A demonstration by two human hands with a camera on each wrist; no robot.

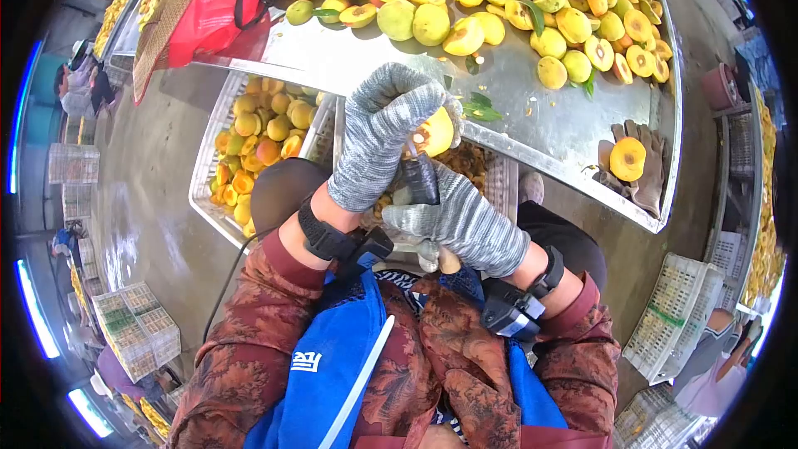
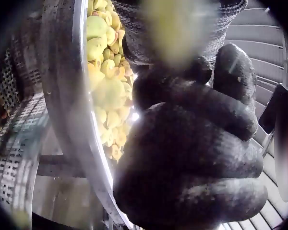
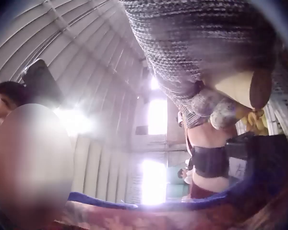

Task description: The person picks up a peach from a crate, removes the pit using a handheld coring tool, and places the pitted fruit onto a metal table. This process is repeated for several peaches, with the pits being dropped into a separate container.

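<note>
My left hand (image 1: 378, 133), in a grey knitted glove, grips a cut yellow peach (image 1: 435, 133) just in front of the metal table. Its reddish centre faces my right hand (image 1: 478, 220), gloved alike, which is held close below it. That hand's fingers curl round a wooden-handled tool (image 1: 449, 261), whose handle end pokes out under the palm. A black sleeve-like piece (image 1: 421, 180) stands at its thumb side, right by the fruit. The tool's working end is hidden. In the left wrist view a blurred yellow shape (image 2: 177, 31) hangs above the curled glove fingers.
Heaped peach halves (image 1: 573, 25) cover the far part of the metal table (image 1: 532, 129). A brown glove (image 1: 648, 179) with a peach half on it lies at the right corner. Crates of cut fruit (image 1: 262, 129) stand below. A straw hat (image 1: 170, 25) and red bag (image 1: 208, 21) sit left.
</note>
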